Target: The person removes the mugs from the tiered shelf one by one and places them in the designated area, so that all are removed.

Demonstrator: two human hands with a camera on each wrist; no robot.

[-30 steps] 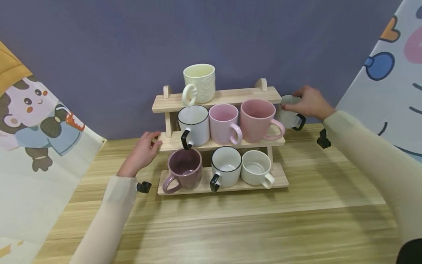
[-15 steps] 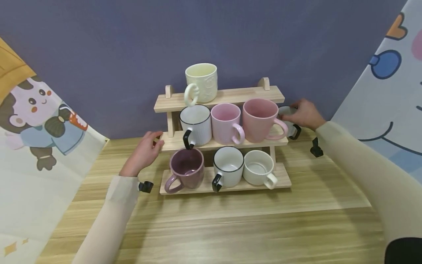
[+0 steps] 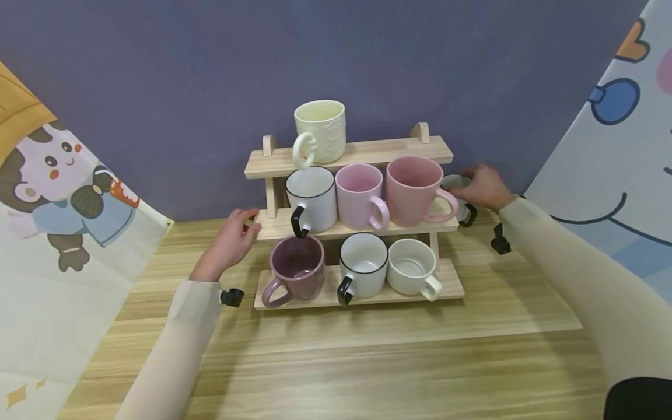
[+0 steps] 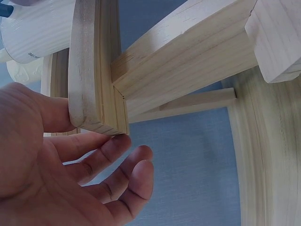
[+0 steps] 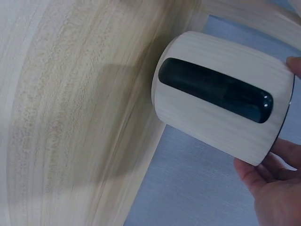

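Observation:
At the left end of the wooden tiered shelf (image 3: 265, 228), my left hand (image 3: 226, 244) grips the end of the middle board between thumb and fingers, as the left wrist view shows up close. My right hand (image 3: 485, 186) holds a white mug (image 5: 202, 114) by its rim, to the right of the shelf. Its black handle (image 5: 214, 90) faces the right wrist camera. In the head view this mug is partly hidden behind a pink mug (image 3: 413, 192) and my fingers. Whether its base touches the table, I cannot tell.
A cream mug (image 3: 321, 131) stands on the top board. Beside the pink mug are a lilac mug (image 3: 357, 201) and a black-rimmed white mug (image 3: 321, 204). The bottom board carries a purple mug (image 3: 307, 280), another black-handled mug (image 3: 367, 279) and a small cream cup (image 3: 406, 277).
My right hand has lowered the white mug and brought it slightly closer behind the shelf's right end. The left hand keeps its grip on the board.

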